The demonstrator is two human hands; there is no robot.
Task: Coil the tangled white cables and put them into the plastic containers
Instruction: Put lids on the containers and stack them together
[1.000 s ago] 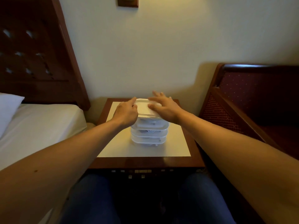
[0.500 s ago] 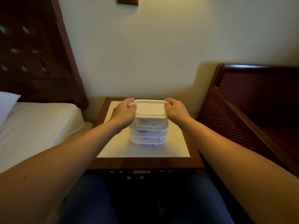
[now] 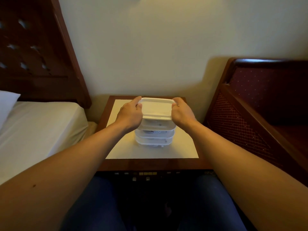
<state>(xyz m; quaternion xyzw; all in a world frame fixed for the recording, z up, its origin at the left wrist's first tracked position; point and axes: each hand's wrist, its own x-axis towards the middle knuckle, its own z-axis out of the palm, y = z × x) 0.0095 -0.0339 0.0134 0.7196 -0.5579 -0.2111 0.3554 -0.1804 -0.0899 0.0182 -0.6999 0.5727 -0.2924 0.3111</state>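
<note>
Three clear plastic containers are stacked on the bedside table (image 3: 150, 152). White coiled cable (image 3: 154, 131) shows through the wall of the middle container (image 3: 155, 133); the bottom container (image 3: 154, 141) also holds something white. The top container (image 3: 157, 108) has a white lid. My left hand (image 3: 130, 114) grips its left side, fingers curled over the lid's edge. My right hand (image 3: 182, 112) grips the right side the same way. The top container sits a little tilted on the stack.
A bed with a white sheet (image 3: 38, 127) and pillow (image 3: 6, 104) lies to the left under a dark wooden headboard (image 3: 36, 52). A dark wooden bench with red upholstery (image 3: 260, 104) stands to the right. My knees are under the table's front edge.
My hands went from resting over the lid to gripping the top container at both sides. The container now looks slightly raised and tilted.
</note>
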